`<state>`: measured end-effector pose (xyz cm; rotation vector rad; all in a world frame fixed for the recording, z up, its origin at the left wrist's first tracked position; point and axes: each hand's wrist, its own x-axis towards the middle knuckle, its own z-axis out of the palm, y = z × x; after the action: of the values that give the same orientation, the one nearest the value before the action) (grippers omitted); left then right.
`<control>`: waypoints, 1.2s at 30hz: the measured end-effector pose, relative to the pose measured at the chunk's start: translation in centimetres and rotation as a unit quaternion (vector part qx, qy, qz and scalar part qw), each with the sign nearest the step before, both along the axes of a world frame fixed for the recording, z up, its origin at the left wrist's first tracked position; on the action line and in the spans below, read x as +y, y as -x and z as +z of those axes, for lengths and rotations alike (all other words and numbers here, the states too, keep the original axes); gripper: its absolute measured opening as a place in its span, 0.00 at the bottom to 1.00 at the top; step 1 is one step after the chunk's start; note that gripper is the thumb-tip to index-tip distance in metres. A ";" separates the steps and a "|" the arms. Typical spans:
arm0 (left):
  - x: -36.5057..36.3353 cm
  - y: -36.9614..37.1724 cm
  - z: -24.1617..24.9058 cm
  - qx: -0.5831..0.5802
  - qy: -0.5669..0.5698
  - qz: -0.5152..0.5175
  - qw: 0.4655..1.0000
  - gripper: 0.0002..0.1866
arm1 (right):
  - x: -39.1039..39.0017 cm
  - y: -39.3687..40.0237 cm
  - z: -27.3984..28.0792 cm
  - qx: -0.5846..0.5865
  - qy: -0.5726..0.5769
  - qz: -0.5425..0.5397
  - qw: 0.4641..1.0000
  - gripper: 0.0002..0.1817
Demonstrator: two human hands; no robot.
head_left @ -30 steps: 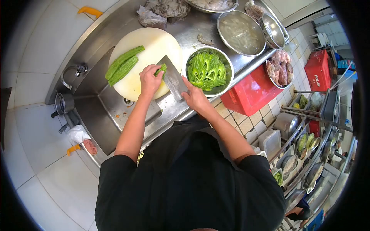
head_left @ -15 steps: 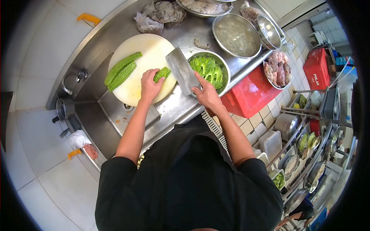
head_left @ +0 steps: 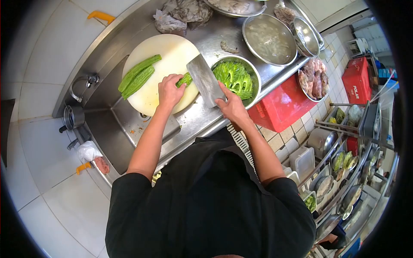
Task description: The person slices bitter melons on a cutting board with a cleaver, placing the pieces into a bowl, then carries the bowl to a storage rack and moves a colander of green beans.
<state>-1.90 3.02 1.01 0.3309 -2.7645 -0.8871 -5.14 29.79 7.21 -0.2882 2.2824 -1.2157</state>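
Note:
On the round white cutting board (head_left: pixel 165 47) my left hand (head_left: pixel 170 91) is wrapped round a short piece of green gourd (head_left: pixel 186 80). My right hand (head_left: pixel 234 107) grips a wide cleaver (head_left: pixel 204 80), its blade beside the cut end of the piece, near the board's right edge. Two longer green gourds (head_left: pixel 140 75) lie side by side at the board's left. Just right of the blade, a metal bowl (head_left: pixel 259 86) holds cut green slices (head_left: pixel 234 77). My right fingers partly hide the cleaver's handle.
Behind stand a bowl of cloudy water (head_left: pixel 270 39), plastic bags (head_left: pixel 171 21) and a colander (head_left: pixel 305 36). A sink (head_left: pixel 107 142) with a faucet (head_left: pixel 79 88) is at left. At right, a red cooler (head_left: pixel 282 105) bears a bowl of meat (head_left: pixel 314 79), near a loaded rack (head_left: pixel 357 137).
The view has shifted slightly, so the board and bowls appear a little further right. Both hands keep nearly the same hold on the gourd piece and cleaver.

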 end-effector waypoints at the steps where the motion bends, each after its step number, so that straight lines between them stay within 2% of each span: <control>1: 0.1 0.0 0.0 -0.002 -0.001 0.002 1.000 0.18 | 0.0 0.1 0.2 -0.001 -0.005 0.000 1.000 0.38; 5: 0.0 0.1 0.1 -0.012 0.029 0.000 1.000 0.18 | -1.1 0.6 -0.3 0.003 0.020 -0.001 1.000 0.39; 8: -0.1 0.2 0.4 -0.025 0.027 -0.009 0.999 0.18 | -3.8 1.5 0.9 -0.039 -0.027 0.020 0.999 0.38; 11: 0.0 -0.1 0.6 -0.010 0.029 -0.004 1.000 0.17 | -4.8 1.3 -0.7 -0.008 -0.019 0.023 1.000 0.38; 14: 0.1 -0.6 -0.3 0.008 0.010 0.017 1.000 0.18 | -2.9 -1.1 -6.7 0.152 0.073 0.035 0.985 0.39; 16: -0.1 -1.2 -0.8 0.004 -0.007 0.033 0.999 0.21 | -2.1 -2.9 -3.2 -0.006 0.044 0.029 0.999 0.39; 17: 0.2 -1.4 -1.0 0.002 -0.018 0.038 0.999 0.22 | -2.0 -3.1 -2.9 -0.034 0.040 0.030 0.998 0.39; 20: 1.5 -1.9 -1.5 0.055 0.054 0.008 0.997 0.25 | -1.9 -3.4 -2.5 -0.097 0.042 0.039 0.994 0.39; 23: 1.0 -1.5 -3.7 0.092 0.030 0.008 0.995 0.26 | -2.0 -2.5 1.3 -0.211 0.025 0.066 0.975 0.39; 24: 1.9 -1.7 -3.1 0.085 0.016 0.034 0.996 0.24 | -1.5 -2.8 0.7 -0.165 0.049 0.071 0.983 0.38; 26: 3.7 -1.3 -1.9 0.113 0.002 0.020 0.993 0.24 | 0.1 -3.9 -0.2 -0.077 0.090 0.041 0.992 0.38; 31: 11.0 2.4 1.3 0.156 -0.036 -0.051 0.986 0.23 | 6.3 -4.6 4.2 -0.165 0.051 -0.069 0.983 0.38; 33: 14.4 5.2 1.6 0.141 -0.059 -0.075 0.985 0.24 | 9.4 -5.1 3.3 -0.128 0.066 -0.134 0.980 0.39; 36: 18.5 9.2 -0.7 0.104 0.009 -0.117 0.988 0.25 | 12.8 -5.3 3.2 -0.090 0.068 -0.226 0.968 0.40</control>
<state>-11.06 21.48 0.26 -0.0872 -2.6488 -0.8922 0.17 42.55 10.39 0.3043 2.1733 -1.5541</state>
